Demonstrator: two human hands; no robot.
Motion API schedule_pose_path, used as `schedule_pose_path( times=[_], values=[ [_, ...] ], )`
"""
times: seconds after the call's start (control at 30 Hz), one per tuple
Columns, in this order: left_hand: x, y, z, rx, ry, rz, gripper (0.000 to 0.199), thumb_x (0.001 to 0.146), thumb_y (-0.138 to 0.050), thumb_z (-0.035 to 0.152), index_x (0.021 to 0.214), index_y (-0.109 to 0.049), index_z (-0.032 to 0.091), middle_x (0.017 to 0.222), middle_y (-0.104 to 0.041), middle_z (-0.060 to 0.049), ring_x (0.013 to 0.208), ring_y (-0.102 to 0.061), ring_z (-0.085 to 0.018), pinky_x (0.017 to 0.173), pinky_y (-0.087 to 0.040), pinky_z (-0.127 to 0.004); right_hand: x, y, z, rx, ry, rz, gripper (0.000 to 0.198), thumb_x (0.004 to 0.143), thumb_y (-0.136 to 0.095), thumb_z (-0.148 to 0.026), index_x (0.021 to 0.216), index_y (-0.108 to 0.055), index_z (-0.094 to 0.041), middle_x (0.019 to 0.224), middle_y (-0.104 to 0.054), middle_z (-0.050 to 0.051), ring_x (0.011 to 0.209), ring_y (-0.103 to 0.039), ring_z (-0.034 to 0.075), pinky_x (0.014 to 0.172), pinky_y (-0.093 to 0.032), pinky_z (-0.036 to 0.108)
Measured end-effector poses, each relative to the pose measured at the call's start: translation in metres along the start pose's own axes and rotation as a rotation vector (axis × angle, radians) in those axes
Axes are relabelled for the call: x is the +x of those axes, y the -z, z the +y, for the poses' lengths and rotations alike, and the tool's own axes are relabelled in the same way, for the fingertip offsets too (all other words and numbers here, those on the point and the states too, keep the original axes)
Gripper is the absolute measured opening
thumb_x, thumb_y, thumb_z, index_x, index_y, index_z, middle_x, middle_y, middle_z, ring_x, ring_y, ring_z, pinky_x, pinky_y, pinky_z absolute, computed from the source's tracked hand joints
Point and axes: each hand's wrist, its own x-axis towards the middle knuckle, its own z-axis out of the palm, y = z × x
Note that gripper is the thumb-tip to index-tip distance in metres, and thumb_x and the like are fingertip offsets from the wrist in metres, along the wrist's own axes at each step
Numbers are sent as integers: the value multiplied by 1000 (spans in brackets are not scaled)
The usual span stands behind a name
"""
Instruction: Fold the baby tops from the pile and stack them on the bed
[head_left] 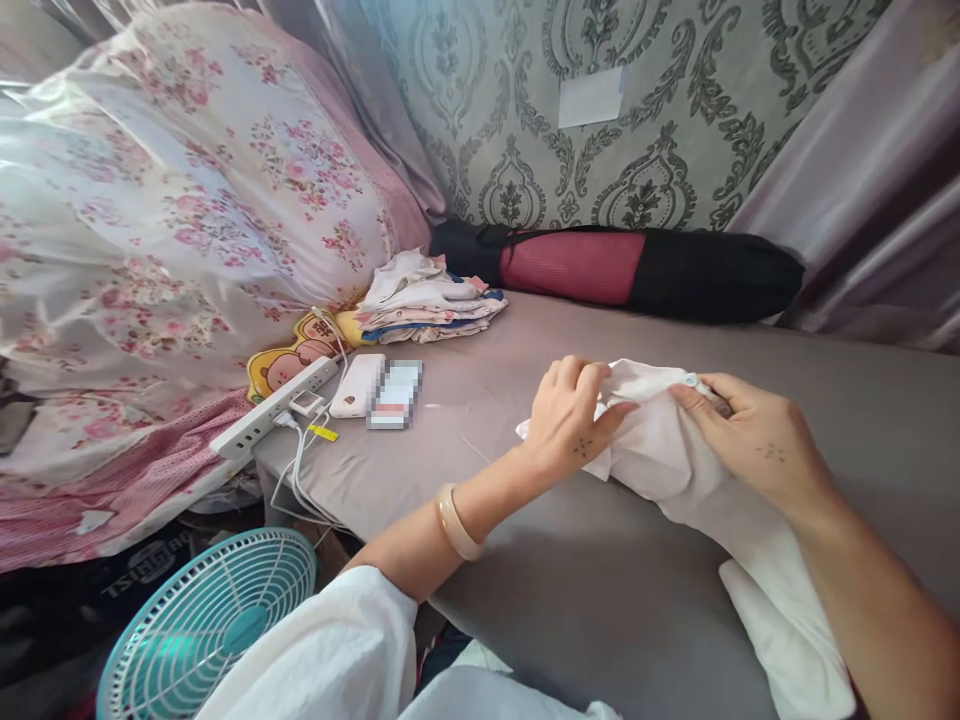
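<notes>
A white garment (pixel 660 455) hangs between my two hands just above the bed. Its long lower part trails down to the right, under my right forearm. My left hand (pixel 574 415) has its fingers bent over the garment's left edge, with the thumb against the cloth. At the garment's upper right edge, my right hand (pixel 750 430) pinches the fabric between thumb and curled fingers, close to a small light-blue spot that may be a button. Part of the cloth is hidden behind my hands.
The grey bed sheet (pixel 480 365) holds a stack of folded clothes (pixel 431 300), a white power bank (pixel 358 385), a phone (pixel 395 395) and a power strip (pixel 274 405). Along the wall lies a black-and-red bag (pixel 600 268). A turquoise fan (pixel 217 620) stands at lower left.
</notes>
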Motion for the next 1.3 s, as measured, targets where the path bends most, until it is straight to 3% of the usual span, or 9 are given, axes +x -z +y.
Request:
schedule_pose_path(
  times=[0.1, 0.27, 0.5, 0.67, 0.8, 0.97, 1.13, 1.23, 1.3],
  values=[
    [-10, -4, 1, 27, 99, -66, 47, 83, -62, 61, 106, -49, 22, 103, -57, -9, 101, -55, -27, 88, -48, -40, 5, 7, -7, -34, 25, 68, 36, 87, -54, -54, 92, -72, -23, 81, -73, 8, 69, -62, 25, 63, -43, 35],
    [-15, -7, -2, 83, 233, -161, 28, 87, -61, 43, 96, -42, 25, 99, -58, -7, 92, -59, -24, 76, -49, -36, 5, 14, -18, -50, 72, 169, 36, 88, -54, -52, 95, -71, -21, 82, -72, 9, 75, -65, 27, 66, -43, 36],
    [-20, -12, 13, 122, 266, -118, 15, 88, -52, 30, 96, -40, 25, 95, -62, -8, 92, -63, -27, 75, -49, -37, 0, 17, -26, -37, 74, 254, 37, 90, -53, -51, 80, -68, -18, 72, -66, 4, 70, -61, 22, 63, -41, 30],
    [-18, -29, 16, 71, 255, -111, 23, 86, -58, 37, 98, -44, 24, 97, -62, -7, 94, -63, -26, 76, -49, -36, -8, 24, -34, -26, 57, 239, 40, 90, -52, -55, 85, -70, -20, 72, -67, 3, 70, -60, 20, 62, -42, 29],
    [-11, -33, 9, -78, 257, -67, 9, 86, -54, 26, 95, -53, 23, 92, -64, -4, 84, -63, -20, 73, -48, -31, -16, 34, -31, -27, 31, 225, 39, 89, -54, -55, 89, -72, -20, 75, -69, 3, 72, -62, 21, 64, -43, 28],
    [5, -19, 0, -414, 364, 36, 15, 83, -53, 28, 83, -65, 19, 82, -64, -2, 79, -60, -17, 72, -46, -27, -21, 53, -13, 21, 17, 175, 39, 89, -54, -55, 91, -71, -20, 78, -69, 2, 75, -61, 20, 63, -44, 27],
    [25, -2, 2, -829, 475, 43, 18, 74, -50, 21, 84, -64, 16, 75, -63, 0, 71, -57, -14, 65, -45, -23, -24, 72, -2, 129, 5, 28, 39, 91, -51, -54, 93, -68, -19, 77, -66, 0, 70, -58, 17, 59, -42, 25],
    [35, 10, 5, -845, 489, 75, 20, 72, -48, 18, 85, -62, 17, 77, -62, 0, 72, -56, -14, 63, -43, -21, -28, 83, -1, 223, 43, -113, 40, 92, -49, -54, 103, -66, -20, 85, -68, 1, 76, -60, 17, 63, -47, 25],
    [40, 21, 8, -783, 402, 89, 18, 75, -49, 20, 86, -63, 18, 79, -62, 0, 75, -55, -14, 64, -43, -21, -29, 91, -1, 251, 56, -181, 40, 92, -51, -54, 106, -66, -21, 91, -70, 3, 82, -62, 18, 67, -50, 26]
  ],
)
